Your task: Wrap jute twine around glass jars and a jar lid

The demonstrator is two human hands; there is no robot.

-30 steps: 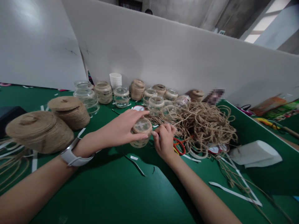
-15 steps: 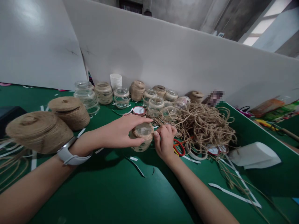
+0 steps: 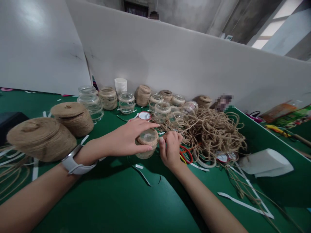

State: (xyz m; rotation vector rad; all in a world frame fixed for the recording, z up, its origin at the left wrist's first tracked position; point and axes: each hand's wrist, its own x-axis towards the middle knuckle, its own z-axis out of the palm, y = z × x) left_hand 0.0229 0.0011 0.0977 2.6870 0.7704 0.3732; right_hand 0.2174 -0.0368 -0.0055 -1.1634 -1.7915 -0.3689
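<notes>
Turned slightly since the earlier frame, the round clear glass jar banded with brown twine [image 3: 148, 139] is grasped by the left hand [image 3: 130, 137]; right hand [image 3: 170, 150] clenched beside it, contents unclear; behind, tangled tan twine [image 3: 216, 132]; farther, glass jars [image 3: 126, 103].

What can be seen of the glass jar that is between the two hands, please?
The jar is round, clear and looks like glass, with brown twine wound around its upper part. It appears to stand on one end on the green table; whether mouth or base faces up is unclear. The left hand curves its thumb and fingers around it. The right hand has its fingertips close beside it; whether they touch is unclear.
</notes>
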